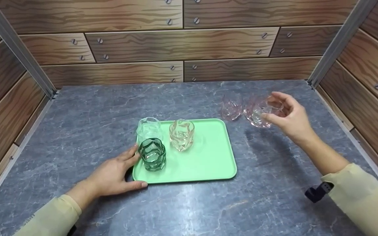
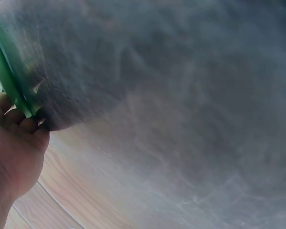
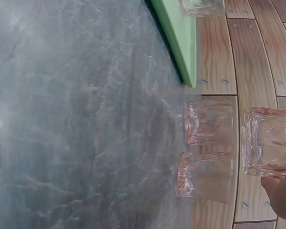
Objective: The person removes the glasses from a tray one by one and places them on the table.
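Note:
My right hand holds a clear, pink-tinted glass between thumb and fingers, raised off the table. Just beyond it, two more pink-tinted glasses stand side by side on the tabletop, the left one nearer the tray and the other partly hidden in the head view. At the front left corner of a light green tray, my left hand grips the edge, thumb along the front. A dark green glass, a clear glass and a pale pink glass stand on that tray.
The grey marbled tabletop is bounded by wood-patterned panels at the back and both sides. Metal posts rise at the back corners. A small black device sits at the right sleeve's cuff.

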Demonstrator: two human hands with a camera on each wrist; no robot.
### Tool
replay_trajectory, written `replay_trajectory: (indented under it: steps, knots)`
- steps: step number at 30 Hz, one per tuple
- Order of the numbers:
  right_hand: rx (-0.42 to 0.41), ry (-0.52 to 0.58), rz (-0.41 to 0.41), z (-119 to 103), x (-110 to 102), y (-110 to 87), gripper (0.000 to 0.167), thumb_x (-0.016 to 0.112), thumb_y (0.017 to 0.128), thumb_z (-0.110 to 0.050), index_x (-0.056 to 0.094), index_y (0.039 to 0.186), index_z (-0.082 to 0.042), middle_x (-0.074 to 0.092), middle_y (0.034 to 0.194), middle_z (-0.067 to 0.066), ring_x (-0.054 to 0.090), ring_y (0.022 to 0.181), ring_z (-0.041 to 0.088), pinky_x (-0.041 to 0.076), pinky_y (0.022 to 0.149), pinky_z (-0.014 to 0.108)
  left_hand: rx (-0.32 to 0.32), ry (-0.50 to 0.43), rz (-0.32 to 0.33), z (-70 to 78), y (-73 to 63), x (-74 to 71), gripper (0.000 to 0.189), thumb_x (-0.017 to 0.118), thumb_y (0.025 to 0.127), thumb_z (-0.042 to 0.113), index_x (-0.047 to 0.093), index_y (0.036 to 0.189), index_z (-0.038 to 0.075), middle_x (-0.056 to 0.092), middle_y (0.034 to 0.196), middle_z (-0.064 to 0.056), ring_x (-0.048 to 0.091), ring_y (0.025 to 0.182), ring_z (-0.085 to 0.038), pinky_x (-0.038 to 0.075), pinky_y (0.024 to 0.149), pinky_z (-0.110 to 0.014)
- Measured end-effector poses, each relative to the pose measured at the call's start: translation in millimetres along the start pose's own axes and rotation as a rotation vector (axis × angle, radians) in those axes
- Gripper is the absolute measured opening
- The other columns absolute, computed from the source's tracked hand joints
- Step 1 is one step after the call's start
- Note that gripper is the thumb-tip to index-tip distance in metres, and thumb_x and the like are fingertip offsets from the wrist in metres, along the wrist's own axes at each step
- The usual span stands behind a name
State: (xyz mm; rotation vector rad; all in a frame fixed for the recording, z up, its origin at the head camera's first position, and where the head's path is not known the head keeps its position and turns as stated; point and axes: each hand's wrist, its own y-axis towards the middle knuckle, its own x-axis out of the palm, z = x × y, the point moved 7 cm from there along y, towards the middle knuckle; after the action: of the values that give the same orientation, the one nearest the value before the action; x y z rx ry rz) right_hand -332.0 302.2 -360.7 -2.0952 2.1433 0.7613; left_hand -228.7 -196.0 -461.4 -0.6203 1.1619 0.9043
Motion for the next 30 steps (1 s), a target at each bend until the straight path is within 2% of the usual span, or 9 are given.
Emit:
replay_trajectory:
  steps: [12, 23, 30]
  knots:
    - [0.02, 0.033, -0.016, 21.5, 12.0, -10.2, 0.075, 0.083, 0.088, 0.002, 0.047, 0.153, 0.004, 0.063, 0.135, 0.017, 0.062, 0.12, 0.021, 0.05, 0.103, 0.02, 0.01, 0.004, 0.009, 0.3, 0.3, -0.1, 0.11, 0.061, 0.089, 0.082, 0.042, 0.161, 0.001, 0.023, 0.172, -0.019, 0.04, 0.149, -0.045, 0.044, 0.114, -0.062]
    - [0.051, 0.074, -0.04, 38.2, 39.8, -16.3, 0.075, 0.085, 0.084, 0.003, 0.049, 0.15, 0.007, 0.061, 0.136, 0.027, 0.063, 0.119, 0.022, 0.051, 0.105, 0.024, 0.007, 0.004, 0.006, -0.7, 0.0, 0.9, 0.109, 0.062, 0.089, 0.081, 0.042, 0.161, 0.002, 0.022, 0.173, -0.018, 0.039, 0.15, -0.045, 0.043, 0.115, -0.062]
    - [0.083, 0.089, -0.079, 47.0, 55.9, -17.8, 0.078, 0.086, 0.085, 0.001, 0.046, 0.151, 0.008, 0.06, 0.14, 0.026, 0.061, 0.125, 0.026, 0.051, 0.108, 0.029, 0.005, 0.001, 0.005, -0.4, -0.5, 0.7, 0.109, 0.061, 0.089, 0.082, 0.043, 0.161, 0.002, 0.022, 0.173, -0.018, 0.039, 0.15, -0.045, 0.043, 0.115, -0.062]
